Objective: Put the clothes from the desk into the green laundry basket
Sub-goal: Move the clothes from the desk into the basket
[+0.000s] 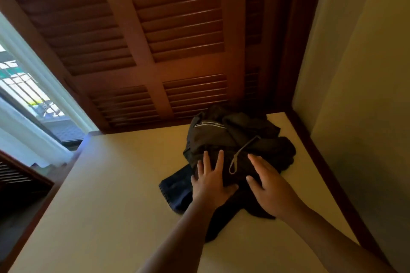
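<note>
A heap of dark clothes lies on the pale desk top, close to the back right corner. A grey drawstring trails down its front, and a dark blue piece of cloth sticks out at the lower left. My left hand lies on the front of the heap with its fingers spread and straight. My right hand is over the heap's right front, fingers extended, and I cannot tell whether it touches the cloth. The green laundry basket is out of view.
Brown louvred wooden doors stand right behind the desk. A window with white curtains is at the left. A plain wall with dark wooden trim borders the desk on the right.
</note>
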`<state>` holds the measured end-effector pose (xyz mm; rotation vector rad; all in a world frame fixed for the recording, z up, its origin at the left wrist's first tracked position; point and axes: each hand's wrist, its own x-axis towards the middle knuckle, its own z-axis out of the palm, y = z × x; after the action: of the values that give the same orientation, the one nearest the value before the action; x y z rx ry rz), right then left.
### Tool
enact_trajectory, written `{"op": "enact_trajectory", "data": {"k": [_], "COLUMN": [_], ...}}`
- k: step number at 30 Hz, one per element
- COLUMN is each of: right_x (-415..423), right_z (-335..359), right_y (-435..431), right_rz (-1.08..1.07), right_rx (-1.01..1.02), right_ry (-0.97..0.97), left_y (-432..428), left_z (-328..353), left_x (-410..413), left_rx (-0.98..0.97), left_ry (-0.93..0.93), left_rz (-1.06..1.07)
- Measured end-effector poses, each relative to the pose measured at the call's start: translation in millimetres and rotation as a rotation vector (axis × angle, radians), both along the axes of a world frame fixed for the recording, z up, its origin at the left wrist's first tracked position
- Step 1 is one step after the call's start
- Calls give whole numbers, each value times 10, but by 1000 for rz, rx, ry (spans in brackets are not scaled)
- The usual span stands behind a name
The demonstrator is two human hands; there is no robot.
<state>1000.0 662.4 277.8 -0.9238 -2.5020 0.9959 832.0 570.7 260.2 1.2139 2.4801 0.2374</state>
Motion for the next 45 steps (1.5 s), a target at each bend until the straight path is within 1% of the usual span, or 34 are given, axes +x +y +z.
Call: {"op": "enact_trajectory", "data": {"k": [3, 6, 7, 9, 11, 12, 14, 16, 18, 19, 20, 21, 22, 24, 25, 27, 29, 30, 32, 33, 34, 35, 37, 38, 40, 42, 43, 45], "right_x": [37, 38, 30, 3, -42, -68, -142, -225, -265, -270, -266, -244, -218, -152, -112, -25, 65, 107, 203, 249, 293, 323, 351, 349, 346, 358, 368, 411], "right_z": [-1, -55, -84, -139, -161, -171, -205, -259, -297, -323, -331, -317, -301, -247, -209, -185, -203, -236, -299, -344, -372, -411, -444, -436, -498, -554, -578, -587], "right_y": [281, 499, 544, 623, 732, 804, 927, 1002, 1040, 1059, 1071, 1068, 1043, 993, 988, 1008, 1036, 1050, 1051, 1056, 1053, 1063, 1064, 1048, 1047, 1061, 1064, 1062], "right_rz": [47, 41, 36, 38, 64, 84, 108, 34, -77, -107, -103, -83, -66, -63, -67, -75, -104, -146, -238, -271, -299, -312, -317, -331, -377, -388, -378, -324], "right_rx": [5, 10, 6, -2, 3, 11, 68, 107, 72, 13, -92, -256, -449, -795, -896, -940, -866, -816, -762, -779, -806, -828, -863, -890, -965, -1005, -1004, -974], "right_ry": [-47, -69, -67, -62, -97, -142, -255, -340, -375, -374, -325, -219, -87, 84, 121, 143, 147, 145, 134, 139, 140, 145, 165, 161, 152, 127, 123, 144], "left_y": [187, 251, 258, 274, 302, 315, 298, 246, 185, 168, 171, 188, 217, 303, 364, 481, 562, 586, 607, 612, 621, 623, 627, 634, 654, 662, 655, 659], "left_z": [-184, -258, -262, -227, -66, 51, 328, 569, 677, 690, 697, 700, 709, 703, 682, 593, 473, 407, 292, 234, 191, 143, 55, 19, -77, -102, -106, -118], "left_x": [-7, -80, -116, -173, -169, -155, -91, -62, -95, -117, -137, -145, -139, -109, -91, -61, -14, 15, 109, 181, 264, 350, 493, 545, 594, 613, 604, 519], "left_rx": [-122, -149, -143, -66, 52, 129, 254, 379, 559, 644, 708, 766, 821, 881, 885, 850, 783, 762, 715, 678, 598, 468, 161, 23, -161, -228, -201, -73], "left_ry": [45, 104, 116, 126, 59, -37, -306, -604, -928, -1093, -1220, -1297, -1318, -1222, -1145, -954, -769, -700, -606, -585, -556, -495, -300, -203, -55, 53, 84, 79], "left_rz": [16, 25, 6, -24, -45, -71, -153, -214, -183, -136, -70, 9, 88, 238, 308, 433, 510, 516, 444, 349, 221, 89, -124, -196, -281, -298, -283, -222]}}
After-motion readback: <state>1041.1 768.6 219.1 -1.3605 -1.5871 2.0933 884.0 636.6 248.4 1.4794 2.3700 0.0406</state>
